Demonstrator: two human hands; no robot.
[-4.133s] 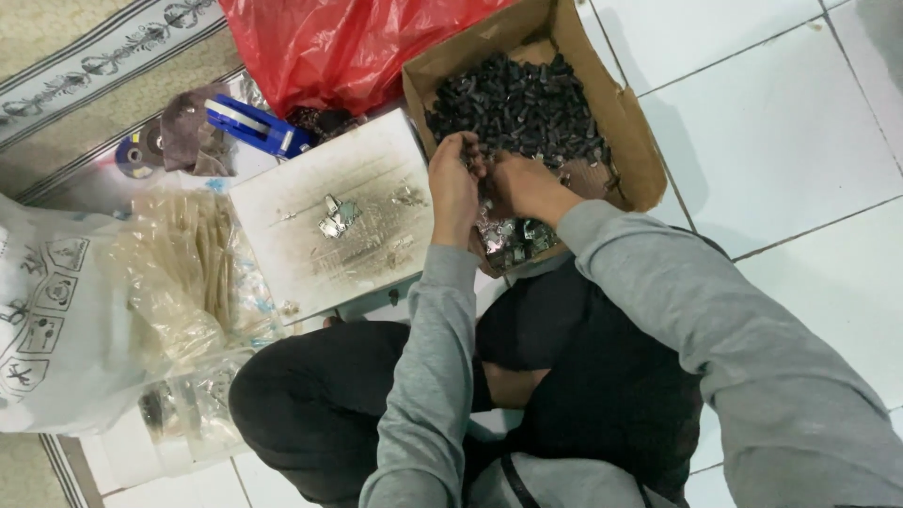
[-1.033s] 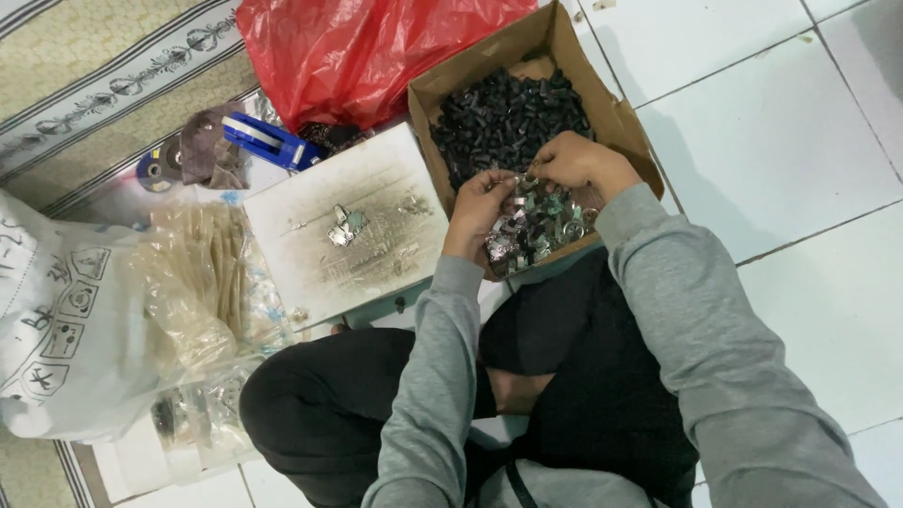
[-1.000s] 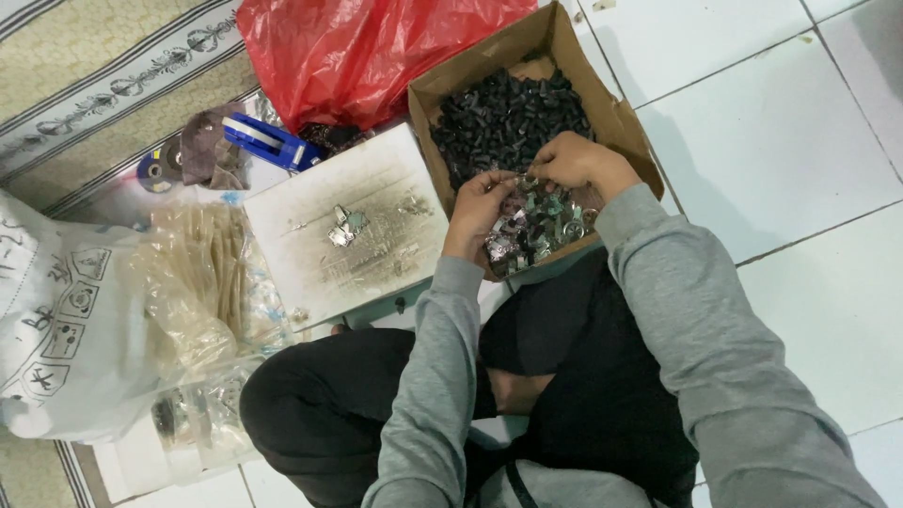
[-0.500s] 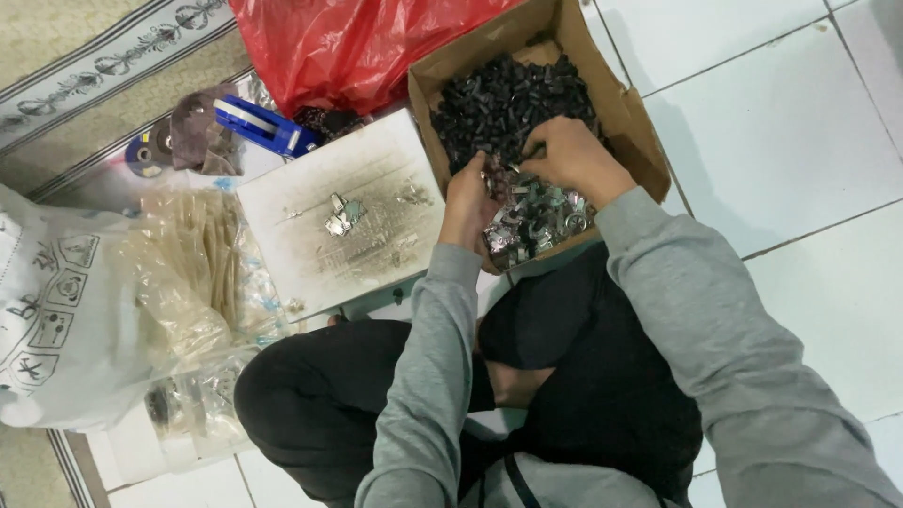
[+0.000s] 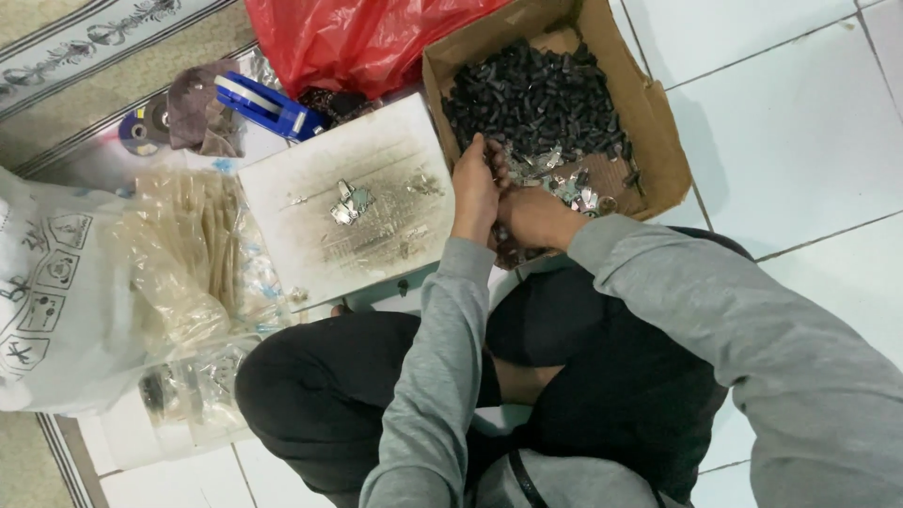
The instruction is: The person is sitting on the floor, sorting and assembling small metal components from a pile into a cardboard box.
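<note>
Hands at cardboard box (image 5: pixel 658 141) edge.
Left hand (image 5: pixel 475 188) and right hand (image 5: pixel 531 216) touching over small metal pieces (image 5: pixel 569 188); fingers curled, grip unclear.

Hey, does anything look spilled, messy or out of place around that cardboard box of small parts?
A few shiny metal pieces lie loose on the stained white board, outside the cardboard box. Nothing else stands out.
</note>
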